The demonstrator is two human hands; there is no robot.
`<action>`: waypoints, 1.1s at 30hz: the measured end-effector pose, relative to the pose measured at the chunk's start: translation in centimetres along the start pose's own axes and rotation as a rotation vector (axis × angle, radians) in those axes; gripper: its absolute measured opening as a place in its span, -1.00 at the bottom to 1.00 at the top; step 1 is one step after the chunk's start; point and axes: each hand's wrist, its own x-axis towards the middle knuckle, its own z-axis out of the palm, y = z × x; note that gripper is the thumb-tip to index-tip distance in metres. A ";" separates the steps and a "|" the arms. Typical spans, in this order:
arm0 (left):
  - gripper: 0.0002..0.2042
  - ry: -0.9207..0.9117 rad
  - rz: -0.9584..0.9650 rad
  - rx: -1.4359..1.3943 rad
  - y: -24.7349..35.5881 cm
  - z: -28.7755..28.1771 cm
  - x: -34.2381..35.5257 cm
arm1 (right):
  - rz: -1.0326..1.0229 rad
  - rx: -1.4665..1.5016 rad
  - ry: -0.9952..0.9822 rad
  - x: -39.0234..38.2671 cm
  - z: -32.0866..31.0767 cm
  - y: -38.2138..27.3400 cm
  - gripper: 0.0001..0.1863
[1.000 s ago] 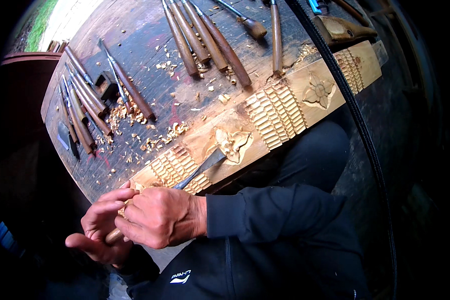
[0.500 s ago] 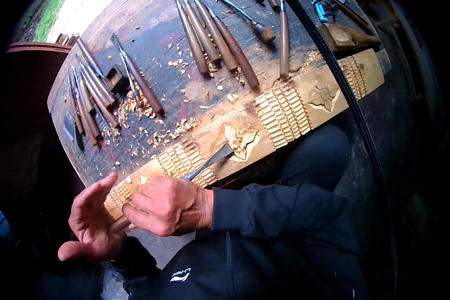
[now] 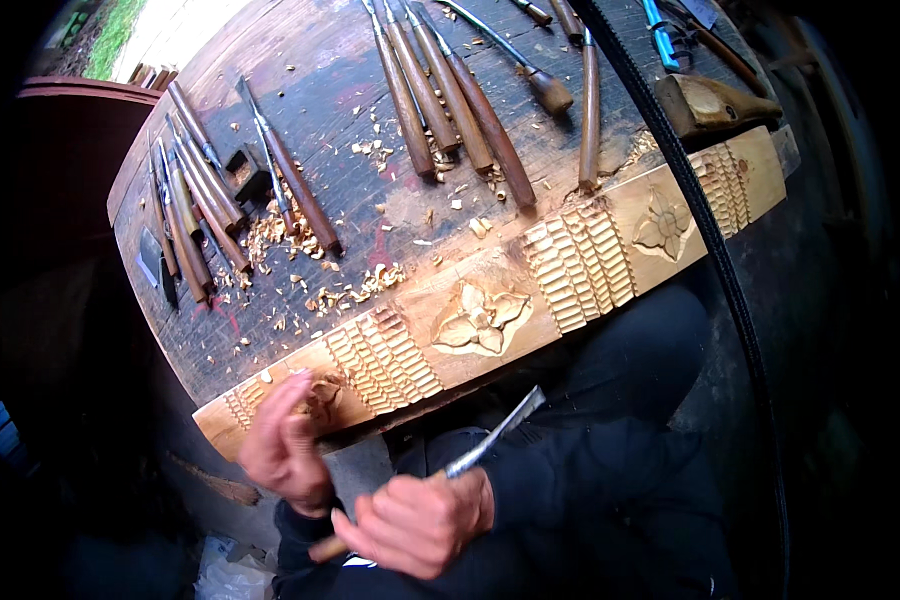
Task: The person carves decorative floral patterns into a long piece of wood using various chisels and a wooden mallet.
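In my right hand is a carving chisel, its wooden handle wrapped by my fingers. The flat steel blade points up and to the right, over my right sleeve and apart from the wood. My left hand is slightly blurred, with fingers stretched upward over the near left part of a long carved board; whether it touches the wood I cannot tell. A four-petalled flower relief sits mid-board between bands of scalloped grooves. Another flower relief lies further right.
Several wooden-handled carving tools lie on the dark table, with another group at its left. Pale wood shavings are scattered behind the board. A wooden block rests at the far right. A black strap hangs across the view.
My right hand has drawn the chisel off the board, down and to the right. My left hand has moved right, away from the chisel's handle end. The flower relief is now fully visible.
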 end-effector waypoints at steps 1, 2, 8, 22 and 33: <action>-0.72 -0.039 0.055 0.031 0.5 1.4 0.1 | -0.009 0.021 -0.006 0.0 -0.5 -0.6 -0.66; -0.70 -0.103 0.165 0.193 1.2 2.3 0.6 | -0.019 0.041 -0.013 -0.1 -0.9 -1.1 -0.66; -0.27 -0.300 0.358 0.478 4.7 7.7 2.6 | 0.062 -0.087 0.218 1.5 -1.4 -1.1 -0.56; -0.69 -0.387 0.550 0.268 5.6 6.8 0.6 | 0.044 -0.075 0.198 2.0 -2.5 -0.8 -0.59; -0.39 -0.316 0.433 0.455 4.4 9.7 1.4 | -0.051 0.106 -0.118 -0.5 -1.5 -0.7 -0.65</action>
